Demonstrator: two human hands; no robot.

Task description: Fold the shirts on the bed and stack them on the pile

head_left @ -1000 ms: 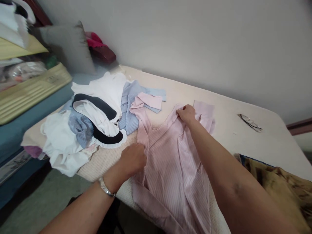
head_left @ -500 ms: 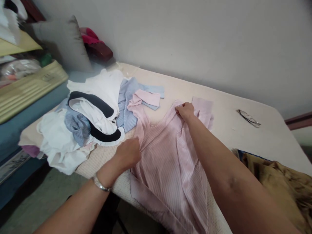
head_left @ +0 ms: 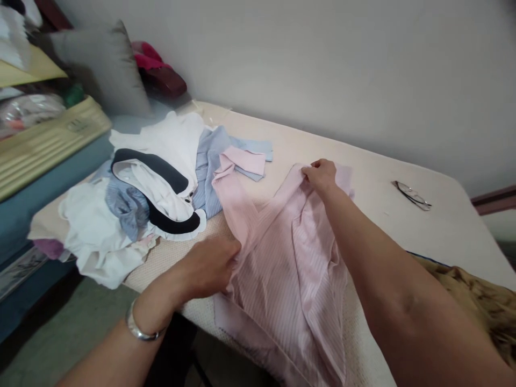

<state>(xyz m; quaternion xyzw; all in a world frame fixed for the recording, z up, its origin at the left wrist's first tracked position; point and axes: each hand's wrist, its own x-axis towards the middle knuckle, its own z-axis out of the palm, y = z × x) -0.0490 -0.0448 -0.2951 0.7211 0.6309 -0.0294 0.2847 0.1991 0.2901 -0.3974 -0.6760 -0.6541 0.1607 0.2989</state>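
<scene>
A pink striped garment [head_left: 278, 269] lies spread over the front of the table, its lower part hanging past the near edge. My right hand [head_left: 321, 174] pinches its upper right edge. At its left side my left hand [head_left: 212, 263] is closed on the cloth, with a silver bangle at the wrist; the fingertips are partly hidden. A pink strip [head_left: 244, 161] at the garment's upper left rests on a blue striped cloth [head_left: 212, 161]. Another pale pink piece [head_left: 344, 177] shows just behind my right hand.
White garments with black trim [head_left: 161, 177] are heaped at the left of the table [head_left: 382, 156]. Eyeglasses [head_left: 411, 194] lie at the right, and brown cloth [head_left: 475, 301] at the near right. A grey cushion [head_left: 97, 70] and yellow container [head_left: 52, 142] stand at the far left.
My right hand has moved slightly right with the garment's edge. My left hand has shifted a little nearer, and the garment's upper left part is drawn flatter and straighter.
</scene>
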